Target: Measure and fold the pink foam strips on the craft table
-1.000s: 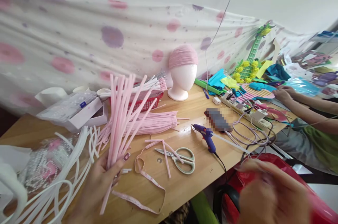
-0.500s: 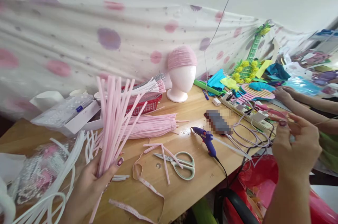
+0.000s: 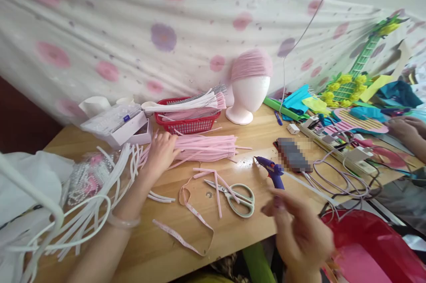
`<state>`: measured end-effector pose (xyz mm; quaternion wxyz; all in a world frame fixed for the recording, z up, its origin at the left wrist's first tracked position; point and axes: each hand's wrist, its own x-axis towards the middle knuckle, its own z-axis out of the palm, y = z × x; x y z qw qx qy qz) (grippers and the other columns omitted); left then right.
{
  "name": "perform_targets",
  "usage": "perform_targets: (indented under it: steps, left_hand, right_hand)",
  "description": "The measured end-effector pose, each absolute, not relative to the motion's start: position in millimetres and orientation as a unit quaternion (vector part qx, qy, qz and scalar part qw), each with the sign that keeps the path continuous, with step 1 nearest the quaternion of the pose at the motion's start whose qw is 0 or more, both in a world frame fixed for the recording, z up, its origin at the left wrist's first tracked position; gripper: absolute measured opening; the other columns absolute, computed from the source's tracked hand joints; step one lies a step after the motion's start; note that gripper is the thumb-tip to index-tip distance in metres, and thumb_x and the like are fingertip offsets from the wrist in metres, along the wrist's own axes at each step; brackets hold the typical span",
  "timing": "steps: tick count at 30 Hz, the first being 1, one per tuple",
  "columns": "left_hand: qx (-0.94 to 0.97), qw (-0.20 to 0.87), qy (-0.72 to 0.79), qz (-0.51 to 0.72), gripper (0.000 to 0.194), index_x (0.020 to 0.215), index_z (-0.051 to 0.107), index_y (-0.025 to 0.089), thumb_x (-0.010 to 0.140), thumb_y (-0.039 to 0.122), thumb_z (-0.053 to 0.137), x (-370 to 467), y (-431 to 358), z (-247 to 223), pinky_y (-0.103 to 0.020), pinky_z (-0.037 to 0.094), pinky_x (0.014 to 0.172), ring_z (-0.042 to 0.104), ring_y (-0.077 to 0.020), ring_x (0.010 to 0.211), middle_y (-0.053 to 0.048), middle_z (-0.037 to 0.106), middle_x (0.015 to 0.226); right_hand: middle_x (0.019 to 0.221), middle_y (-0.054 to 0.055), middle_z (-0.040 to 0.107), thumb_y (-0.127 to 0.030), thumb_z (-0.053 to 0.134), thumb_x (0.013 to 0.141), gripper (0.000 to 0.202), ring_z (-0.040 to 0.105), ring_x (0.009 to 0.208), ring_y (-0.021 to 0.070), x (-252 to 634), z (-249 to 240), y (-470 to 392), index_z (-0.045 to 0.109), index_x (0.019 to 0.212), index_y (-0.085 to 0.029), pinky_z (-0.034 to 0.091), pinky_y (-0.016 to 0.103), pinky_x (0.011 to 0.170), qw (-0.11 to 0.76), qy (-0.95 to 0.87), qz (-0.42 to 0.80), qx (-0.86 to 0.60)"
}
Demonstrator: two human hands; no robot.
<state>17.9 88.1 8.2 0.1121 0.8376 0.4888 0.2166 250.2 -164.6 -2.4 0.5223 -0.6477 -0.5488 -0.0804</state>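
Note:
My left hand (image 3: 162,152) reaches across the table with its fingers curled over the left part of a pile of pink pipe cleaners (image 3: 209,147). Its fingertips are partly hidden among the stems. Over the table's front edge is my right hand (image 3: 297,234), thumb and forefinger drawn together; anything between them is too small or blurred to make out. Behind the pile stands a white foam head (image 3: 249,96) with a pink strand-covered cap (image 3: 253,64). Scissors (image 3: 241,201) lie near a few bent pink pipe cleaners (image 3: 218,194), and a purple glue gun (image 3: 271,169) lies closer to my right hand.
A red basket (image 3: 189,126) holds white, pink and silver stems. White pipe cleaners (image 3: 120,176) and a tape measure (image 3: 199,218) lie at left and front. A phone (image 3: 294,155), power strip (image 3: 339,149) and tangled cables are right. Another person's hands (image 3: 408,129) are at far right.
My left hand has brought the fanned pink pipe cleaners down onto the pile. My right hand has moved left and lower in view, while the view itself has shifted left.

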Motion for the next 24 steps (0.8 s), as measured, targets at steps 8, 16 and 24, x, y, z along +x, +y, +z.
perform_targets:
  steps: [8, 16, 24]
  left_hand:
    - [0.814, 0.078, 0.508, 0.269, 0.025, 0.107, 0.07, 0.018, 0.086, 0.022, 0.057, -36, 49, -6, -0.05, 0.041, 0.103, 0.058, -0.0327, 0.115, -0.014, 0.067, 0.115]
    - [0.833, 0.149, 0.498, 0.189, 0.015, 0.091, 0.073, 0.014, 0.084, 0.028, 0.07, -17, 5, -39, -0.045, 0.051, 0.087, 0.067, -0.0298, 0.096, -0.013, 0.072, 0.096]
    - [0.794, 0.223, 0.527, 0.204, 0.016, 0.085, 0.073, 0.017, 0.092, 0.021, 0.059, -19, 35, 1, -0.043, 0.051, 0.09, 0.068, -0.0218, 0.087, -0.005, 0.074, 0.085]
  right_hand:
    - [0.085, 0.006, 0.074, -0.021, 0.048, 0.098, 0.018, 0.07, 0.076, 0.0224, 221, -25, -125, 0.065, 0.103, -0.02, 0.053, 0.031, 0.067, 0.342, -0.682, 0.098, -0.639]
    - [0.106, 0.01, 0.071, -0.021, 0.046, 0.096, 0.019, 0.067, 0.099, 0.0266, 219, -31, -95, 0.064, 0.099, -0.02, 0.05, 0.037, 0.084, 0.32, -0.667, 0.089, -0.666]
    - [0.103, 0.011, 0.075, -0.012, 0.054, 0.092, 0.024, 0.07, 0.091, 0.0244, 216, -20, -31, 0.065, 0.112, -0.017, 0.047, 0.031, 0.077, 0.239, -0.685, 0.109, -0.68]
